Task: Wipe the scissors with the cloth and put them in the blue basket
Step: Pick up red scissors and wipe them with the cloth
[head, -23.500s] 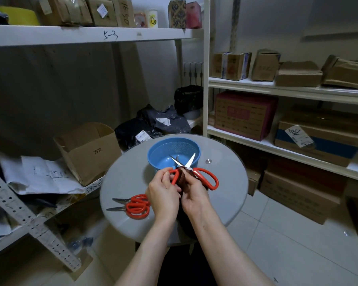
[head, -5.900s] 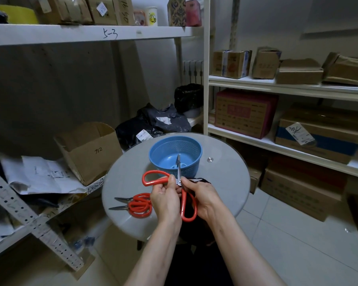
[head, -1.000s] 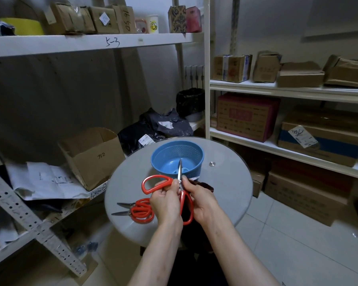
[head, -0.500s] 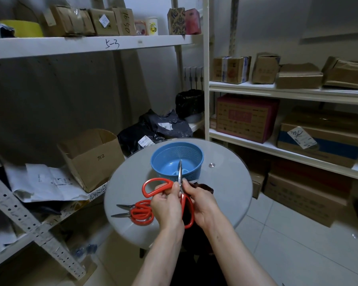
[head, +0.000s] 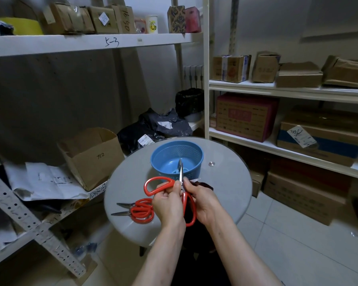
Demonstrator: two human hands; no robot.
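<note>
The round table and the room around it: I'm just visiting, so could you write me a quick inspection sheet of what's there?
Surface: round grey table, small metal stud in its top.
Job's things: held scissors, red handles, tip toward the blue basket; dark cloth; spare scissors lying on the table's left.
Clutter: loose papers and dark bags on the lower shelves.
Grippers: left hand grips a handle of the held scissors; right hand holds the cloth against the blades.
Cables: nothing seen.
Surroundings: white shelves with cardboard boxes, an open carton, tiled floor.
</note>
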